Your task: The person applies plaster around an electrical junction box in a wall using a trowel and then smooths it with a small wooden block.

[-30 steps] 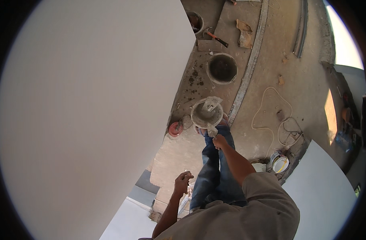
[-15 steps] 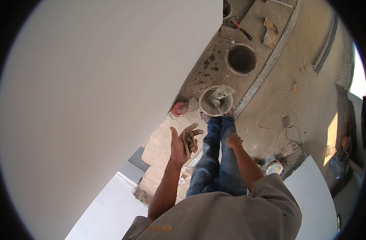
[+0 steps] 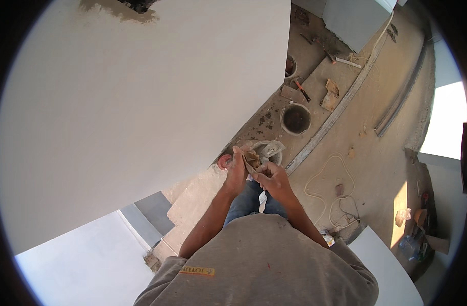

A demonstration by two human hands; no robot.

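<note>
In front of my legs, my left hand (image 3: 236, 172) holds a small folded brown sheet (image 3: 252, 158) that looks stiff and worn. The fingers of my right hand (image 3: 272, 179) are pinched at the sheet's lower edge, close beside the left palm. Just beyond both hands stands a bucket (image 3: 281, 159) smeared with pale mortar, partly covered by my hands. A trowel (image 3: 272, 148) caked in the same grey stuff lies across its top. A round red object (image 3: 224, 162) sits on the floor left of my left hand.
A large white wall (image 3: 141, 117) fills the left side, with a broken hole (image 3: 138, 5) at its top. Farther off are a second bucket (image 3: 296, 119), a hammer (image 3: 303, 92) and torn brown paper (image 3: 330, 95). A long metal strip (image 3: 327, 127) and loose cable (image 3: 320, 171) lie to the right.
My right hand has left my right thigh and come up to the folded sheet in my left hand. Both hands are now together near the bucket. The view has tilted farther ahead, showing the wall hole.
</note>
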